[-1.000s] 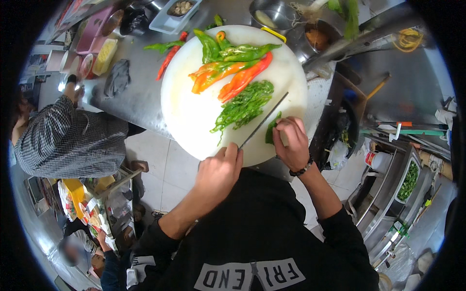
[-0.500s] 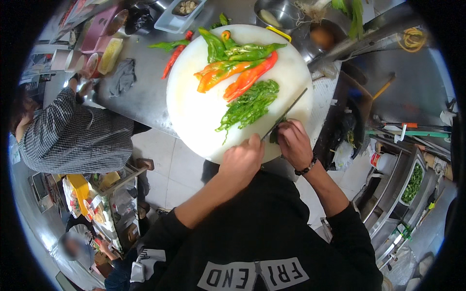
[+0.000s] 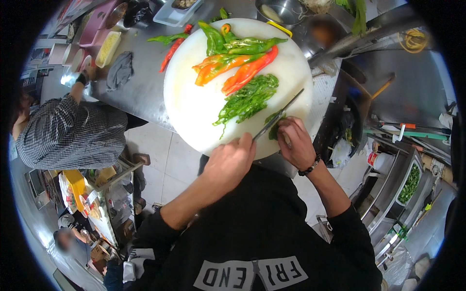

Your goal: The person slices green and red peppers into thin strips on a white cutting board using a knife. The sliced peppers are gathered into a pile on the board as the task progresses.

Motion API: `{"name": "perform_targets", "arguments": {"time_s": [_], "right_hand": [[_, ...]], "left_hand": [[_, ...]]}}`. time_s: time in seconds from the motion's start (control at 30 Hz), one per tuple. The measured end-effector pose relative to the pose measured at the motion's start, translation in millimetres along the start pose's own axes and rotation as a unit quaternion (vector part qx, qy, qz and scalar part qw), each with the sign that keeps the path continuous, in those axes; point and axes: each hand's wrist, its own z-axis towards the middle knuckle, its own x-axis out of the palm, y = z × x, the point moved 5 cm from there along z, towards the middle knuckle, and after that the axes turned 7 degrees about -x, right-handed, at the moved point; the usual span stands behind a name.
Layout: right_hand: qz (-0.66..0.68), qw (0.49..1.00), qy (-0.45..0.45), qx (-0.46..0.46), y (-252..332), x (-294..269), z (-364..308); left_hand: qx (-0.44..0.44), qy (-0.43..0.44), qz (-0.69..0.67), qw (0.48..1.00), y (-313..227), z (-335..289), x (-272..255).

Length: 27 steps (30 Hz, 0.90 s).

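Note:
My left hand (image 3: 230, 159) is closed round the handle of a knife (image 3: 277, 116), its dark thin blade slanting up and right over the white round cutting board (image 3: 187, 104). At the board's near right edge, the curled fingers of my right hand (image 3: 296, 141) press on a green pepper piece (image 3: 273, 130), which they partly hide. The blade lies along the left side of that piece. Beyond the blade is a heap of shredded green pepper (image 3: 250, 99). Farther back lie a red pepper half (image 3: 250, 70), orange pepper pieces (image 3: 217, 70) and flattened green peppers (image 3: 255, 46).
Off the board's left side lie a whole red pepper (image 3: 172, 54) and a grey cloth (image 3: 120, 71). Metal bowls (image 3: 280, 12) stand behind the board. A person in a checked top (image 3: 73, 133) works at the left of the metal counter (image 3: 145, 82). A dark wok (image 3: 347, 102) is at right.
My left hand and the knife have shifted left, away from my right fingers, so more of the green pepper piece shows. The co-worker's arm at left has moved slightly.

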Motion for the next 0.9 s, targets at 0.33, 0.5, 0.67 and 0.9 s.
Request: {"name": "perform_targets", "arguments": {"time_s": [0.33, 0.5, 0.67, 0.9], "right_hand": [[-0.030, 0.999, 0.001, -0.026, -3.1, 6.7, -15.4], [-0.023, 0.999, -0.003, -0.021, 1.1, 7.9, -16.2], [-0.009, 1.000, -0.011, -0.008, 6.5, 1.8, -12.5], [-0.016, 0.999, -0.023, -0.030, 6.6, 0.7, -16.5]], "left_hand": [[0.022, 0.014, 0.019, 0.999, -8.8, 6.0, 7.8], [-0.004, 0.016, 0.018, 1.000, -1.8, -16.0, 16.9], [-0.015, 0.016, 0.010, 1.000, -7.2, 5.4, 22.5], [-0.017, 0.027, -0.018, 0.999, -2.5, -8.7, 27.9]]}}
